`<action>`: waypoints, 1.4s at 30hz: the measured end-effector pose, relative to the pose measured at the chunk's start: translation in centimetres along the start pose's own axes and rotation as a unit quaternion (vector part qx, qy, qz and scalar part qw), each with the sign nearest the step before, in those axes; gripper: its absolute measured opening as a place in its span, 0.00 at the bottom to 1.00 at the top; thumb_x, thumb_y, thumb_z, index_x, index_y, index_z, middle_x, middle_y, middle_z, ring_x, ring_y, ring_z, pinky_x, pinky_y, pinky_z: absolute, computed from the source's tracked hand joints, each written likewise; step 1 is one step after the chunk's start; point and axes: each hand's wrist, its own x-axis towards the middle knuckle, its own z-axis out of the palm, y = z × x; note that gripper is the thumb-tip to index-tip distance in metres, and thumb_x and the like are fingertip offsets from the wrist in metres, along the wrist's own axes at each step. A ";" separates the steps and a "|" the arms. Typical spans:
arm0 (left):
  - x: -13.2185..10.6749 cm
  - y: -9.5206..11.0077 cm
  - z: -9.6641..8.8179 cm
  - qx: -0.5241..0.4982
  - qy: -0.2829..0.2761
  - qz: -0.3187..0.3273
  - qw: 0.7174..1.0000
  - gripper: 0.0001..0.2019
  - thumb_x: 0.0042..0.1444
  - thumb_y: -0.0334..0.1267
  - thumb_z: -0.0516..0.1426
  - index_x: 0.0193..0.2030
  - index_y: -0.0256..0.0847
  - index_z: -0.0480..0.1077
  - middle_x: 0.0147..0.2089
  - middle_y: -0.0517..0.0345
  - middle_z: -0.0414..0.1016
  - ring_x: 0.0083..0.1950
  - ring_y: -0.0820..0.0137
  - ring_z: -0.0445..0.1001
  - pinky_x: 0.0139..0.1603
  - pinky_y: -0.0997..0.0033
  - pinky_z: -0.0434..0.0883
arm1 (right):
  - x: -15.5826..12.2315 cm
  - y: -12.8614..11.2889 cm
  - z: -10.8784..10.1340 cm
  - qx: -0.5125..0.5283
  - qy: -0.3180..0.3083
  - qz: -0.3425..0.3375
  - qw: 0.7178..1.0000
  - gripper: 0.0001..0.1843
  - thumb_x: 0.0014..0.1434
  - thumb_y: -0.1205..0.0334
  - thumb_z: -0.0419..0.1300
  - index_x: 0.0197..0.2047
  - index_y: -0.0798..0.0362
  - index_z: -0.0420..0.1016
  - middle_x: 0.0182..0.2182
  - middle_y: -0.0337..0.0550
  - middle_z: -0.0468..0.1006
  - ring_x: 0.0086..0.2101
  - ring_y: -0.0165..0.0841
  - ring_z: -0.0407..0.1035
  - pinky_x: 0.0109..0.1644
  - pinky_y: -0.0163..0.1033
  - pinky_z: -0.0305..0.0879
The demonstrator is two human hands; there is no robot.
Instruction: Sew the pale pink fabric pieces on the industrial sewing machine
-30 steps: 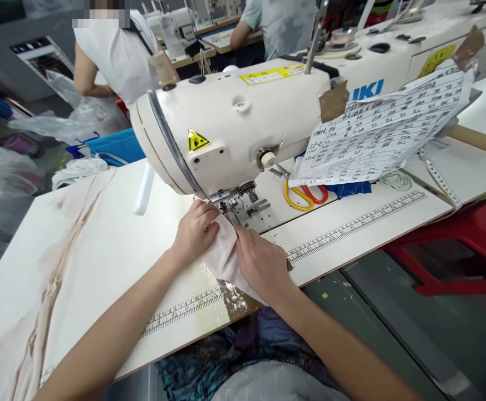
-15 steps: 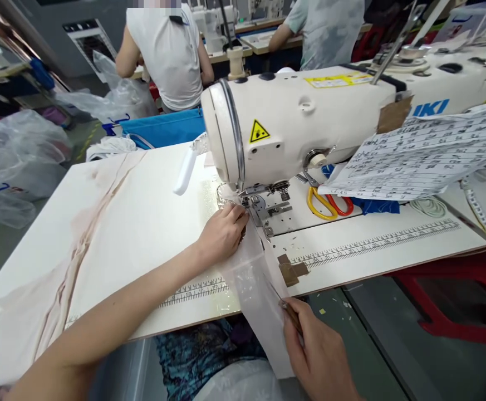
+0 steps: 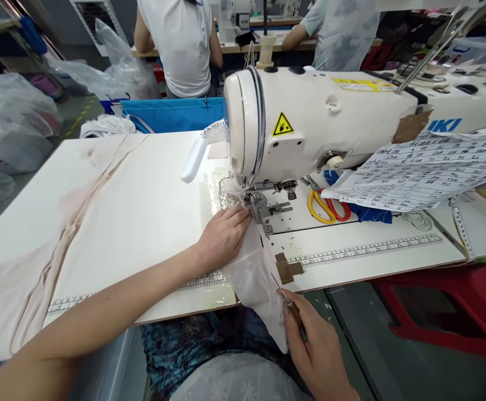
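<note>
A strip of thin pale fabric (image 3: 249, 273) runs from under the sewing machine's (image 3: 293, 117) presser foot down over the table's front edge. My left hand (image 3: 224, 236) is closed on this fabric just in front of the presser foot, fingers together and slightly bent; the thumb is hidden. Lower right, my right hand (image 3: 315, 340) grips the brown handle of an awl (image 3: 293, 312). Its thin metal shaft points up and left, over the fabric's right edge. The fabric's lower end hangs beside my right fingers; whether they touch it I cannot tell.
Scissors (image 3: 321, 207) with yellow and red handles lie right of the needle area. Written paper (image 3: 426, 167) hangs over the machine bed. More pale fabric (image 3: 54, 256) lies along the table's left. Two people (image 3: 184, 50) sit beyond, and a red stool (image 3: 443, 312) stands at right.
The view has shifted, so the machine appears farther right. My left fingers lie flatter on the fabric. The fabric's lower end has drawn up, and the awl stays in my right hand.
</note>
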 end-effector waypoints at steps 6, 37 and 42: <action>0.2 -0.1 0.2 -0.016 0.002 -0.019 1.000 0.20 0.63 0.28 0.48 0.59 0.31 0.71 0.59 0.41 0.74 0.62 0.55 0.70 0.57 0.51 0.73 | 0.2 0.2 0.4 0.018 0.011 0.025 0.999 0.14 0.69 0.69 0.48 0.55 0.54 0.69 0.35 0.45 0.82 0.27 0.29 0.78 0.27 0.29 0.72; -0.6 2.3 -1.1 0.007 -0.051 -0.012 0.999 0.23 0.64 0.33 0.47 0.62 0.21 0.67 0.63 0.36 0.70 0.65 0.51 0.66 0.65 0.53 0.66 | 3.4 -0.7 0.4 -0.105 0.005 -0.029 0.994 0.15 0.67 0.72 0.47 0.50 0.60 0.71 0.36 0.50 0.84 0.35 0.34 0.81 0.34 0.33 0.75; -0.5 2.4 -1.2 0.003 -0.038 -0.006 0.999 0.23 0.63 0.33 0.48 0.60 0.20 0.68 0.62 0.36 0.71 0.63 0.51 0.67 0.65 0.54 0.66 | 4.0 -0.7 0.6 -0.124 0.020 -0.051 0.991 0.15 0.67 0.72 0.47 0.50 0.59 0.71 0.38 0.51 0.84 0.36 0.35 0.81 0.36 0.34 0.75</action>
